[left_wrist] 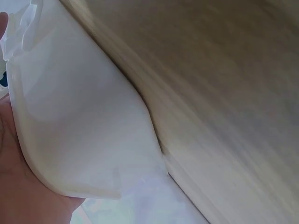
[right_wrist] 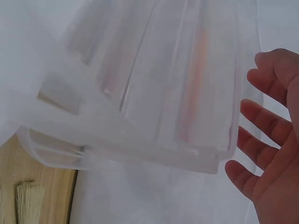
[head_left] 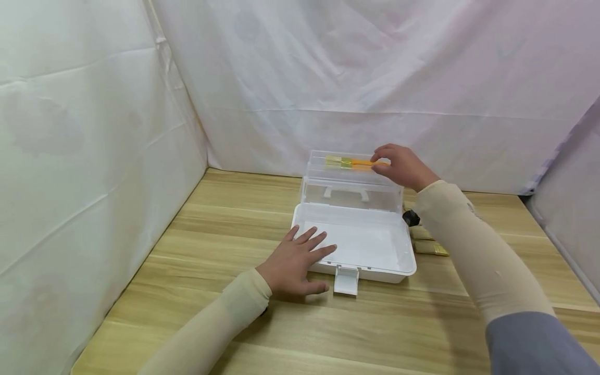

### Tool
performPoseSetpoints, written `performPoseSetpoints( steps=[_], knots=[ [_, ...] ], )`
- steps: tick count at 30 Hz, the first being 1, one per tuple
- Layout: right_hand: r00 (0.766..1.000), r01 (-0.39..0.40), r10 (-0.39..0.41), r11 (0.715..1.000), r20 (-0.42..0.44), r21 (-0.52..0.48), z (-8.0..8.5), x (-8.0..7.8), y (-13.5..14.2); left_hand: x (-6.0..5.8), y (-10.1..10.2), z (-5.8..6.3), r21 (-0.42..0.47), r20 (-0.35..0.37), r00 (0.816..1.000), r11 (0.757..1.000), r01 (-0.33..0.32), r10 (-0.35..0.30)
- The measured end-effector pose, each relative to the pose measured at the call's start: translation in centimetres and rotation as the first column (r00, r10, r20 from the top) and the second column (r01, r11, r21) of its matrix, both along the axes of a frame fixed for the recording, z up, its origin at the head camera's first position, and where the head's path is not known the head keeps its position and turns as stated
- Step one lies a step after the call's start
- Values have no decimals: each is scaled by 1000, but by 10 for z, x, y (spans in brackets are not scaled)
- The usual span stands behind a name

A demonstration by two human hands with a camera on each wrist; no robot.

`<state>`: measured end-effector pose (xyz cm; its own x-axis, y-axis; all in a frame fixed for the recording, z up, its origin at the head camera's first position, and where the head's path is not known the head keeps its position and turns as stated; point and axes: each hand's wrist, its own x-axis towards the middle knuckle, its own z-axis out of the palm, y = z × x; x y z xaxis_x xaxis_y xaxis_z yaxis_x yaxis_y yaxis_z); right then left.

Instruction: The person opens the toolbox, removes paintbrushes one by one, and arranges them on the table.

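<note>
A white plastic box (head_left: 361,247) stands open on the table, its clear upper part raised at the back. Over its near left corner lies my left hand (head_left: 300,263), fingers straight and spread across the rim. In the left wrist view that hand is against the box's outer wall (left_wrist: 84,116). Paintbrushes (head_left: 347,163) with orange handles and pale bristles lie in the clear tray (head_left: 316,169) at the top. At the handle end is my right hand (head_left: 400,165); its fingers are loosely bent beside the tray's edge and hold nothing in the right wrist view.
Several pale-bristled brushes (head_left: 426,247) lie on the table right of the box, near a black object (head_left: 411,217). A white latch (head_left: 347,281) hangs from the box's front. White cloth (head_left: 375,78) hangs behind the table (head_left: 225,208) and along its left side.
</note>
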<state>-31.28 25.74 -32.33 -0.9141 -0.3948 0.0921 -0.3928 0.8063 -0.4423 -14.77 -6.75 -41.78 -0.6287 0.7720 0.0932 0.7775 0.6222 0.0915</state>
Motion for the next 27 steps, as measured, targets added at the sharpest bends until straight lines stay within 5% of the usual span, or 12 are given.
performPoseSetpoints(
  steps=[12,27],
  knots=[
    [999,2,-1,1000,46,-13,-6,-13,-5,3,-9,0,-55,-14,1000,998,-28,28],
    [999,-42,42,999,17,29,-10,-30,-19,9,-13,-5,-8,-10,1000,1000,-10,9]
  ],
)
